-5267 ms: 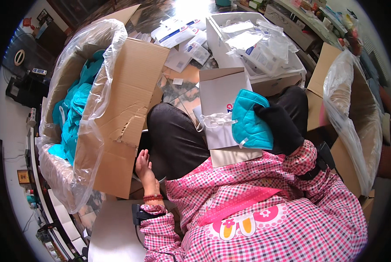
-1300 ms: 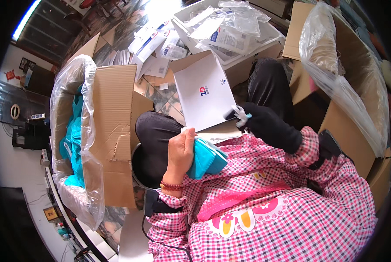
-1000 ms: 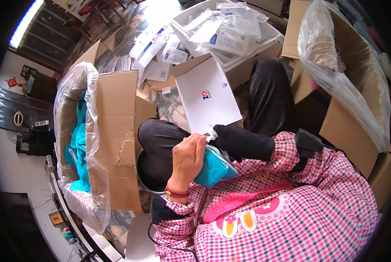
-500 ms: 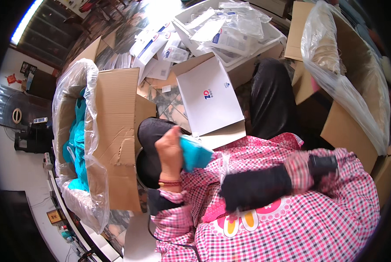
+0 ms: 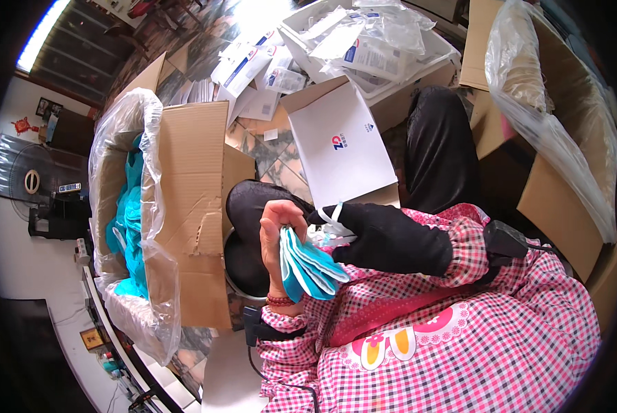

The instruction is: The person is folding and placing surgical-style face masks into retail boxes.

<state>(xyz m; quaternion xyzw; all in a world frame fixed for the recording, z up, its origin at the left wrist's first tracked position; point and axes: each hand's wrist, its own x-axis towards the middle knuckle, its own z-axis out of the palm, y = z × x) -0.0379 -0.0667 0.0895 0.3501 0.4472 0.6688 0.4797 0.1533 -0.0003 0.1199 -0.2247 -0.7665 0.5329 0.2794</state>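
My bare left hand (image 5: 279, 224), a bead bracelet at its wrist, grips a folded bundle of teal and white fabric (image 5: 310, 268). The folded layers fan out toward the lower right, and the palm behind them is partly hidden. Just right of it, my right hand (image 5: 384, 237) wears a black glove. Its fingertips close on a thin white strip (image 5: 330, 219) beside some crumpled clear plastic. Whether the strip is joined to the fabric, I cannot tell. Over my lap, beyond both hands, stands an opened white carton (image 5: 339, 148).
A plastic-lined cardboard box (image 5: 195, 206) with teal fabric (image 5: 131, 227) inside stands at left. Another lined box (image 5: 563, 124) is at right. A white bin (image 5: 419, 82) heaped with clear packets stands ahead, flat white packages (image 5: 243, 72) beside it. My knees flank the carton.
The gloved right hand has moved up and left to the bundle, now pinching the white strip. My left hand has turned, so the bundle's layered white edges show.
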